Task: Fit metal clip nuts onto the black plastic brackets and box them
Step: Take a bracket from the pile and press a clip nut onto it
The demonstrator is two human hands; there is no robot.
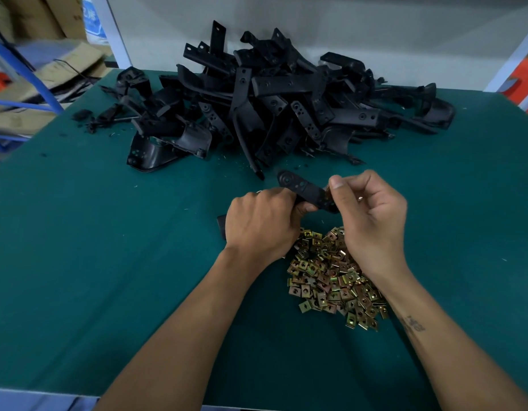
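Observation:
My left hand (261,225) grips a black plastic bracket (301,189) held just above the green table (108,262). My right hand (371,219) pinches a metal clip nut (327,191) against the bracket's right edge with thumb and forefinger; the nut is mostly hidden. Beneath both hands lies a heap of brass-coloured clip nuts (331,277). A big pile of black brackets (271,108) fills the far middle of the table.
A dark flat piece (222,226) pokes out from under my left hand. Cardboard boxes (43,22) and a blue rack (25,81) stand beyond the table's left edge. A white wall (375,25) backs the table. Small black scraps (88,120) lie at the far left.

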